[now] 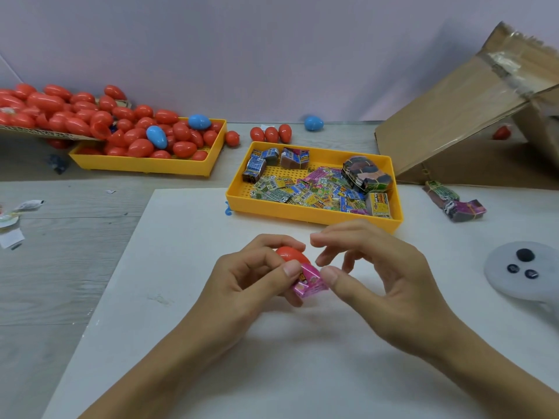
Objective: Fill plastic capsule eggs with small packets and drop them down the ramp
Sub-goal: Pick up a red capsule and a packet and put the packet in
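On the white surface (187, 343), a red capsule egg (289, 254) is gripped in the left hand (257, 276), a pink packet (310, 281) being pressed in by the right hand (384, 276) thumb. Stuffing is underway; closing, then the cardboard ramp (453, 116), seems required next.

Plain wall (242, 49) at 12 o'clock, pale lilac-grey, bare, evenly lit, no hard shadows. It meets the tabletop (60, 267) along a straight seam. Tabletop is grey wood-grain laminate, planks running left-right, visible mostly from 8 to 10 o'clock. White board (272, 358) lies flat on it, filling 6 o'clock out to 3 o'clock, its left edge running diagonally toward 7 o'clock; faint scuff on it near centre-left. Light is soft and diffuse, source unseen. Faint darker diagonal band on wall at 1 o'clock, likely shadow.
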`<state>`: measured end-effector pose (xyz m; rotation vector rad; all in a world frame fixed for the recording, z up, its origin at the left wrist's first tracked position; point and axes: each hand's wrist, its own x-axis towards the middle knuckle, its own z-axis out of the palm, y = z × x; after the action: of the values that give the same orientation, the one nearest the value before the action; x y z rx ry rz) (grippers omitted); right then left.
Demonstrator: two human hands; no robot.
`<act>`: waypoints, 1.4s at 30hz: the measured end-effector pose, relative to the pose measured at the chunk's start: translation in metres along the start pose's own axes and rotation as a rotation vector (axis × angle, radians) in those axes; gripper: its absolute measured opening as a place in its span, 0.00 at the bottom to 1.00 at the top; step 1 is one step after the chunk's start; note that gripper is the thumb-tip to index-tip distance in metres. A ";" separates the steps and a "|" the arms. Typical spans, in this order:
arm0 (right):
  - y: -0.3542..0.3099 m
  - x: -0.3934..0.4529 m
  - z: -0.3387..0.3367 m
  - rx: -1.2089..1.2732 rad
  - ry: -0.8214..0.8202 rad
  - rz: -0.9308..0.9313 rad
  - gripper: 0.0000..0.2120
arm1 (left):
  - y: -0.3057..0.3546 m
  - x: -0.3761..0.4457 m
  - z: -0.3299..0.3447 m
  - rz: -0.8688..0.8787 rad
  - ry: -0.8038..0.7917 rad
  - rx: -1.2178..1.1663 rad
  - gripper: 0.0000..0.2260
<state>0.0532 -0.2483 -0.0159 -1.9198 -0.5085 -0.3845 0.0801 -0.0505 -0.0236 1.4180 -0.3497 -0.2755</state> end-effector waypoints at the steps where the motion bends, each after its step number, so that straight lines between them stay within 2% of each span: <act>1: 0.000 0.001 0.000 -0.005 -0.002 0.006 0.14 | 0.000 0.000 0.000 0.004 -0.003 0.012 0.12; 9: 0.000 0.001 0.000 -0.012 -0.074 -0.018 0.18 | -0.003 0.001 -0.002 0.060 -0.003 0.019 0.11; 15: 0.000 0.001 -0.001 -0.037 -0.055 -0.004 0.12 | -0.005 0.000 -0.002 0.079 -0.011 0.074 0.14; 20: 0.000 0.000 0.003 -0.242 0.020 -0.163 0.09 | -0.003 -0.001 0.000 0.085 -0.021 0.061 0.12; 23: 0.000 -0.002 0.004 -0.259 0.041 -0.227 0.05 | -0.001 -0.003 0.002 0.109 -0.040 0.089 0.10; 29: 0.002 0.001 -0.002 -0.195 0.140 -0.152 0.03 | -0.002 -0.004 -0.002 0.140 -0.050 0.144 0.09; 37: 0.001 0.001 0.000 -0.163 0.095 -0.103 0.04 | -0.012 -0.004 -0.002 0.230 0.077 0.320 0.07; 40: 0.001 0.001 -0.001 -0.145 0.090 -0.096 0.04 | -0.011 -0.004 -0.001 0.260 0.092 0.309 0.13; 42: 0.001 0.002 -0.001 -0.144 0.087 -0.102 0.04 | -0.012 -0.004 -0.001 0.273 0.094 0.334 0.13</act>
<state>0.0552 -0.2493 -0.0157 -2.0103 -0.5348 -0.5817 0.0769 -0.0495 -0.0357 1.6821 -0.5241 0.0772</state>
